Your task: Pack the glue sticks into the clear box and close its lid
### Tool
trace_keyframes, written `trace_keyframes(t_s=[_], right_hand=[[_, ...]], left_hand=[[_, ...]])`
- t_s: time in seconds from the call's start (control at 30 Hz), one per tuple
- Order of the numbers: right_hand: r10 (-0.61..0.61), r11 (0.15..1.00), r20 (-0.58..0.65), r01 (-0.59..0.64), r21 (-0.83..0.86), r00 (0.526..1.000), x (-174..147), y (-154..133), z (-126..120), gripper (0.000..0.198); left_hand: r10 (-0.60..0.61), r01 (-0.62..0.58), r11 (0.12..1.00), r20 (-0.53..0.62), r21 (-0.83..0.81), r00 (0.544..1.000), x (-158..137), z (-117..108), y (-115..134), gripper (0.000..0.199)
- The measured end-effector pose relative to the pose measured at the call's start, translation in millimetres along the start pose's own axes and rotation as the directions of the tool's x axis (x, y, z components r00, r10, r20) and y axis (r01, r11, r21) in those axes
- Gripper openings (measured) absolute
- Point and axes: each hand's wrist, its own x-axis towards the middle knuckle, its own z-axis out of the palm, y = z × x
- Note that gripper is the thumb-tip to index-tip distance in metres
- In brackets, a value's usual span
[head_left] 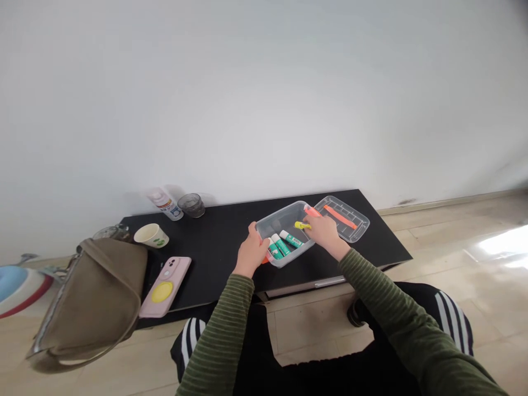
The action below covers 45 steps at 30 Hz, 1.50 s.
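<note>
A clear plastic box (303, 206) with orange side clips sits on the black table. My left hand (249, 252) grips its left side, fingers over the rim and around the orange clip. Inside lie several green-and-white glue sticks (279, 245), loosely side by side. My right hand (324, 232) reaches over the right side of the box, closed on a small yellow stick (302, 225); its far end is hidden by my fingers. Just right of the box lies its clear lid (358, 217), with an orange handle (340, 216).
On the black table (218, 247), left of the box, are a pink phone (168, 283), a paper cup (151, 235), a dark glass (192, 205) and a spray can (165, 203). A brown bag (99, 297) stands at the left end. The wall (264, 110) rises behind.
</note>
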Motion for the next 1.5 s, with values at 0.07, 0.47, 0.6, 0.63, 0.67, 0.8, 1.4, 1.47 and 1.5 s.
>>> trace_keyframes(t_s=[0.07, 0.47, 0.6, 0.63, 0.67, 0.8, 1.4, 1.47, 1.5], right_hand=[[0.016, 1.000, 0.021, -0.016, -0.021, 1.000, 1.4, -1.9, -0.1, 0.035], [0.005, 0.999, 0.027, -0.004, -0.047, 1.000, 8.1, -6.0, 11.5, 0.031], [-0.024, 0.999, -0.042, 0.025, 0.030, 0.999, 5.8, -3.5, 16.8, 0.030], [-0.039, 0.998, -0.065, 0.042, 0.053, 0.997, 4.2, -1.0, 18.2, 0.030], [-0.067, 0.993, -0.104, 0.076, 0.090, 0.992, 2.2, 3.1, 19.8, 0.029], [-0.210, 0.889, -0.462, 0.365, 0.276, 0.862, -8.6, 42.6, 30.5, 0.033], [0.011, 1.000, -0.140, -0.011, 0.003, 0.990, -15.7, 161.0, 104.7, 0.025], [0.017, 1.000, -0.107, -0.016, 0.015, 0.994, -12.8, 158.2, 97.7, 0.021], [0.020, 1.000, -0.103, -0.018, 0.020, 0.994, -11.4, 157.5, 93.8, 0.021]], left_hand=[[0.009, -0.009, 1.000, 0.002, -0.005, 1.000, 0.4, -0.1, 0.5, 0.069], [0.006, -0.006, 1.000, -0.006, -0.015, 1.000, 2.3, 2.3, 0.5, 0.069], [0.011, -0.011, 1.000, 0.001, -0.015, 1.000, 2.7, 2.0, 0.9, 0.069], [0.009, -0.009, 1.000, 0.003, -0.013, 1.000, 2.8, 1.6, 0.9, 0.069], [0.008, -0.008, 1.000, 0.005, -0.010, 1.000, 3.0, 1.1, 1.0, 0.069], [0.015, -0.015, 1.000, 0.018, -0.010, 1.000, 5.4, -0.2, 0.5, 0.069], [0.126, -0.132, 0.977, -0.050, -0.166, 0.991, 38.8, 22.0, 6.4, 0.065], [0.155, -0.161, 0.968, -0.048, -0.192, 0.987, 41.8, 24.6, 8.6, 0.066], [0.171, -0.177, 0.962, -0.048, -0.208, 0.984, 43.2, 25.9, 9.5, 0.066]])
